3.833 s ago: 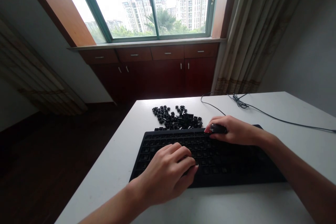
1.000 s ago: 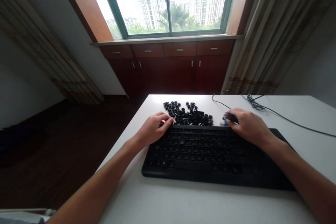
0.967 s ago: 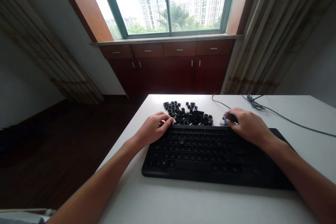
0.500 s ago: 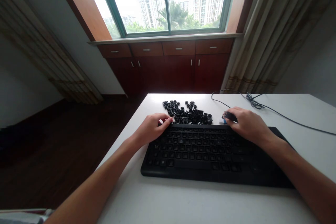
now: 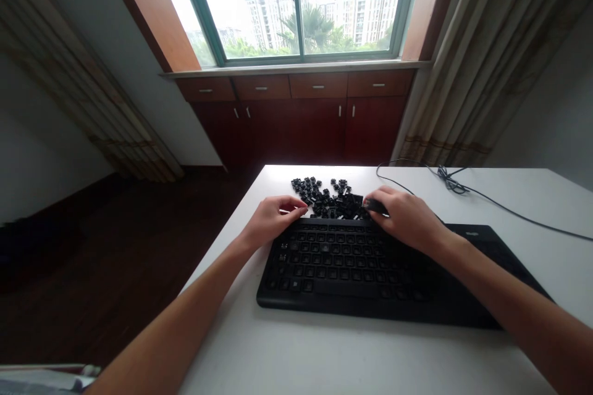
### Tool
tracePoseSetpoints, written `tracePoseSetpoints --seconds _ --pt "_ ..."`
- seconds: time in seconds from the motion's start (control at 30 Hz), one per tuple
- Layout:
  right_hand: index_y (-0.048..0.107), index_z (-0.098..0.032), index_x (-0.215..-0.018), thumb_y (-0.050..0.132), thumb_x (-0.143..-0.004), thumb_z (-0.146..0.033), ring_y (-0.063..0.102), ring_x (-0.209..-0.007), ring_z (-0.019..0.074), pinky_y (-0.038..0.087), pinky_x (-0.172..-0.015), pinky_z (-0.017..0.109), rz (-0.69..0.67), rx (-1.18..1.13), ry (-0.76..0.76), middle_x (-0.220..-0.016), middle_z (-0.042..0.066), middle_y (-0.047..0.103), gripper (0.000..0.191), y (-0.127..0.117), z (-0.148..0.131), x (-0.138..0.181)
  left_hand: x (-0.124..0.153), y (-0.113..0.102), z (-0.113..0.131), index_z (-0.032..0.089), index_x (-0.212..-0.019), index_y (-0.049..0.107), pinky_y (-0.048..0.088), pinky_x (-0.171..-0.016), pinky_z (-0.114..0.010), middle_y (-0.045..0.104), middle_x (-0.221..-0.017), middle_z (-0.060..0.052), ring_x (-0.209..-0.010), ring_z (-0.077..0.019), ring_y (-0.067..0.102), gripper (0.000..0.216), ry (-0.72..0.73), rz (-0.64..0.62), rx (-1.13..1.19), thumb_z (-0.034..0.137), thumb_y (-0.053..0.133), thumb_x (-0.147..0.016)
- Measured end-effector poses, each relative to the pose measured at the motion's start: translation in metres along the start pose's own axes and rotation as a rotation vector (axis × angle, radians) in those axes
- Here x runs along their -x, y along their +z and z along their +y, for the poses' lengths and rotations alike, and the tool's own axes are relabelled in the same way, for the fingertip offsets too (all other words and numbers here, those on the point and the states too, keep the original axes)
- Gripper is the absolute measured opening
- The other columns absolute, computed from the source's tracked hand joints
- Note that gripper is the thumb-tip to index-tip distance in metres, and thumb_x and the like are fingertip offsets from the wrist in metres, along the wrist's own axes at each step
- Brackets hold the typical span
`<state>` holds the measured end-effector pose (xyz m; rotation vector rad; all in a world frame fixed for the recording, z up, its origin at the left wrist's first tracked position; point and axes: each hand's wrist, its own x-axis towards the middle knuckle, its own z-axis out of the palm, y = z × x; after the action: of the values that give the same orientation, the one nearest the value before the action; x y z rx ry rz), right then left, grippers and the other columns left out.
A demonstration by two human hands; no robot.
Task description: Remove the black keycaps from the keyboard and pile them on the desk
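One black keyboard (image 5: 370,271) lies flat on the white worktop (image 5: 324,358), its long axis running three to nine o'clock, key rows facing up, matte plastic. At its twelve o'clock edge sits one loose heap of small black keycaps (image 5: 331,199), too many and too jumbled to count. Left hand (image 5: 271,221) curls at the keyboard's top-left corner, fingertips at the pile's edge; whether it pinches anything, I cannot tell. Right hand (image 5: 407,219) is closed around a small dark tool (image 5: 374,204), pointing toward nine o'clock into the heap. One thin cable (image 5: 486,199) trails off at two o'clock
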<state>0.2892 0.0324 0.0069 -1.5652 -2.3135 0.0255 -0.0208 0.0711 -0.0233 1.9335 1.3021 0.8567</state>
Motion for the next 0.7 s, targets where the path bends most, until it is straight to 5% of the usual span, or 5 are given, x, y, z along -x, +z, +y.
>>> tracePoseSetpoints --seconds 0.33,0.7 --pt "0.072 -0.021 -0.100 0.064 -0.091 -0.037 0.068 -0.087 0.0201 0.047 -0.074 0.027 -0.152 -0.125 -0.142 -0.102 0.006 0.075 0.020 0.023 -0.043 -0.084 0.000 0.000 -0.001 0.019 -0.100 0.077 0.059 -0.078 -0.032 0.079 -0.099 -0.006 -0.086 -0.0220 0.074 0.034 -0.017 0.033 0.035 0.049 0.069 -0.086" --pt "0.068 -0.016 -0.085 0.072 -0.086 -0.040 0.063 -0.076 0.0171 0.048 -0.071 0.031 -0.260 -0.142 -0.142 -0.088 0.004 0.070 0.024 0.033 -0.053 -0.103 0.002 0.008 0.000 0.018 -0.102 0.075 0.059 -0.077 -0.031 0.077 -0.098 -0.006 -0.087 -0.0210 0.073 0.030 0.045 0.079 0.021 0.044 0.064 -0.090"
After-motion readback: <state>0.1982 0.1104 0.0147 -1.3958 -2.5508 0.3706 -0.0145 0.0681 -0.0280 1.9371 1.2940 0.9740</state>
